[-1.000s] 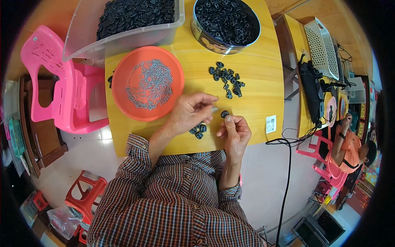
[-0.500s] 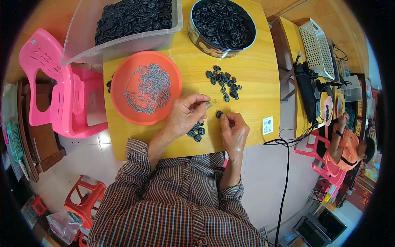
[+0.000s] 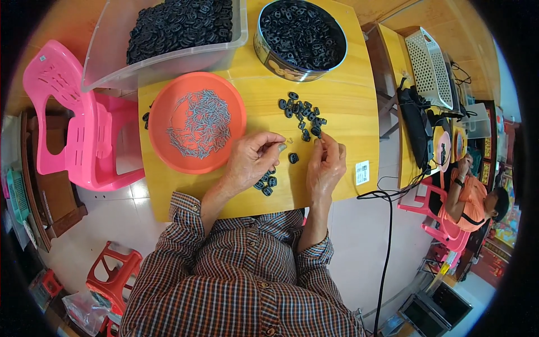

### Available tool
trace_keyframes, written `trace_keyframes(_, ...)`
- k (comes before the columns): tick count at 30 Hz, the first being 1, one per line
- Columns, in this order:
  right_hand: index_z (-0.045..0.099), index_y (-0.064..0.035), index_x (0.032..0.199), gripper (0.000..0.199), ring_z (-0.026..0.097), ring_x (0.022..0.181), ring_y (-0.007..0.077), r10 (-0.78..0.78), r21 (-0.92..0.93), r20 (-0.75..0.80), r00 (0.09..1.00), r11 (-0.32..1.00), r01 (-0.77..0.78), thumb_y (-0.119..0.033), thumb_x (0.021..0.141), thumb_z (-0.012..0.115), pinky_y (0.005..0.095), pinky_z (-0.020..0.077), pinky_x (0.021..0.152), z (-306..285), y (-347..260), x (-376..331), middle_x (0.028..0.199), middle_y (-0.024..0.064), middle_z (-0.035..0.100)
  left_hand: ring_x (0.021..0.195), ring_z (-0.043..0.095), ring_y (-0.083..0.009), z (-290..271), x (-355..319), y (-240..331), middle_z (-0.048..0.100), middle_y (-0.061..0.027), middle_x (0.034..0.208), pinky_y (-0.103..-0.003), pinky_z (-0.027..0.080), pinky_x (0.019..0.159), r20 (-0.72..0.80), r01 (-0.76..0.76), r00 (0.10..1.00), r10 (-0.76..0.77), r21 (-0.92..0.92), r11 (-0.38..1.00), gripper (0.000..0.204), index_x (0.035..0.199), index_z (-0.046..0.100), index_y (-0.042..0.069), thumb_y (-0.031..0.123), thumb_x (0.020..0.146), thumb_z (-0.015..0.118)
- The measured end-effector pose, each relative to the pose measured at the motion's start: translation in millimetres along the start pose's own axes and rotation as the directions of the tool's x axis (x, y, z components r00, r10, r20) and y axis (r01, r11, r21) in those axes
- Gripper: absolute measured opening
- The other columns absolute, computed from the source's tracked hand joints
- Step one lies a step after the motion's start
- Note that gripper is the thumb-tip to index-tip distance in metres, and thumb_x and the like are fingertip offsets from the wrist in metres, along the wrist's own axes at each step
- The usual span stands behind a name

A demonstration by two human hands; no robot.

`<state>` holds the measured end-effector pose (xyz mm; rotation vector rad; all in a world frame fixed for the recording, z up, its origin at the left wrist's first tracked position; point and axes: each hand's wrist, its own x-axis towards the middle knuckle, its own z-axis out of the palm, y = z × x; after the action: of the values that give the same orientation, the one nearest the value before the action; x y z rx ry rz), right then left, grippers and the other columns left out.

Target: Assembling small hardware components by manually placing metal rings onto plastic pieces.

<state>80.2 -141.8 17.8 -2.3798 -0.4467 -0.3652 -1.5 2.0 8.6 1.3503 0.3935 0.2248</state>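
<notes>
My left hand [image 3: 250, 163] is over the yellow table [image 3: 348, 118], its thumb and fingers pinched on a small grey metal pin [image 3: 281, 147]. My right hand [image 3: 327, 164] reaches to the near edge of a loose pile of black plastic pieces [image 3: 302, 110], fingertips closed on one of them. A single black piece [image 3: 292, 158] lies on the table between the hands. A few more black pieces [image 3: 267, 183] sit under my left wrist. Left of my left hand, an orange plate [image 3: 168, 101] holds several metal pins.
At the table's far edge stand a round tin [image 3: 264, 48] and a clear plastic bin [image 3: 112, 50], both full of black pieces. A pink chair [image 3: 62, 112] and red stool [image 3: 115, 275] are on the left. Another person [image 3: 469, 194] sits at right beside a cluttered bench and cable [image 3: 387, 236].
My right hand has moved away from the left hand, up to the loose pile. The black piece it had near its fingertips now lies on the table.
</notes>
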Motion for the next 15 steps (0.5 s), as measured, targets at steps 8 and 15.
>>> trace_keyframes(8,0.065,-0.0015,0.094,0.013,0.057,0.065,0.0184,0.004,0.003,0.011,1.000,1.000,-0.004,0.000,0.081,0.066,0.0301,0.0474,0.056,5.0,1.9,2.3,0.079,0.0098,0.057,0.056,0.059,-0.0052,-0.2,0.6,-4.4,0.062,-0.0025,0.072,-0.020,0.049,0.049,-0.007,0.012,1.000,-0.012,0.008,1.000,0.014,0.099,0.063,-0.003,0.004,0.087,0.062)
trace_keyframes(15,0.062,-0.0002,0.090,0.010,0.058,0.068,0.0213,-0.010,0.095,-0.003,1.000,0.995,0.010,0.002,0.080,0.065,0.0317,0.0488,0.059,4.1,3.6,-2.5,0.080,0.0120,0.060,0.057,0.059,-0.0047,-0.9,0.1,-1.9,0.062,-0.0022,0.074,-0.019,0.049,0.050,0.007,-0.011,1.000,0.011,0.041,0.999,0.013,0.098,0.063,-0.003,0.003,0.087,0.062)
